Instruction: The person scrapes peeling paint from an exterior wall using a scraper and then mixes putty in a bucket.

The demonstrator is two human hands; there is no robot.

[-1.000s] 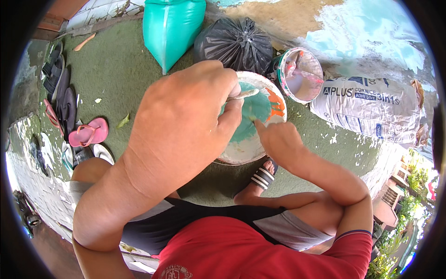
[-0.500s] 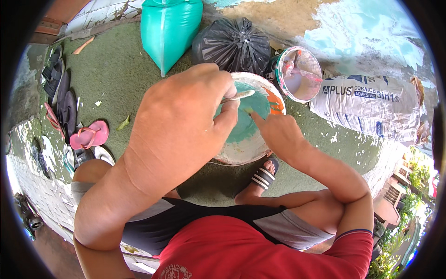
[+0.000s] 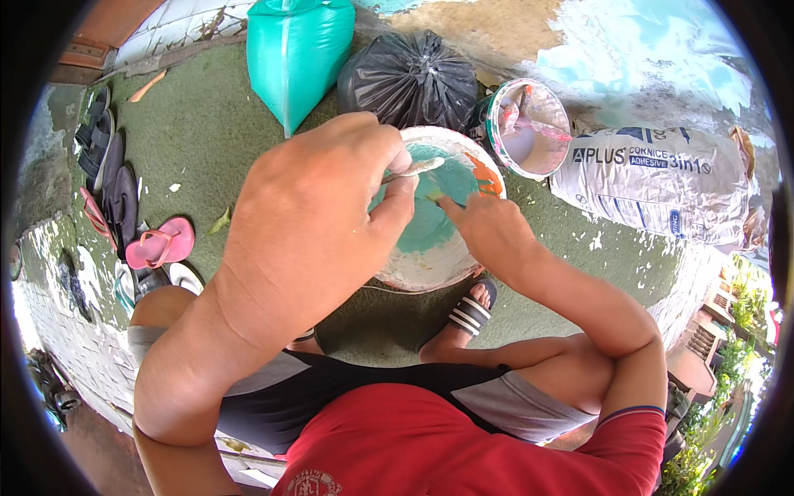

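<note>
A white bucket (image 3: 418, 269) with teal paint (image 3: 442, 227) inside stands before me, an orange smear (image 3: 486, 175) on its inner wall. Over its left side, close to the camera, my left hand (image 3: 318, 211) is closed in a pinch on a thin stick (image 3: 423, 167) coated whitish at the tip. My right hand (image 3: 496, 227) reaches in over the right rim, fingers closed. A small yellowish-green tip (image 3: 435, 195) shows just past its fingers, above the paint; the rest of that thing is hidden by the hand.
Behind the bucket sit a teal bag (image 3: 302, 58), a tied black bag (image 3: 409, 78) and a smaller paint-stained bucket (image 3: 529, 136). A large paper sack (image 3: 653, 186) lies at right. Flip-flops and sandals, including a pink flip-flop (image 3: 161, 241), lie at left. My sandalled foot (image 3: 470, 314) is beside the bucket.
My right hand has shifted slightly left over the paint, and more of the yellowish-green tip shows. My left hand keeps its pinch on the stick. The whole view has moved a little.
</note>
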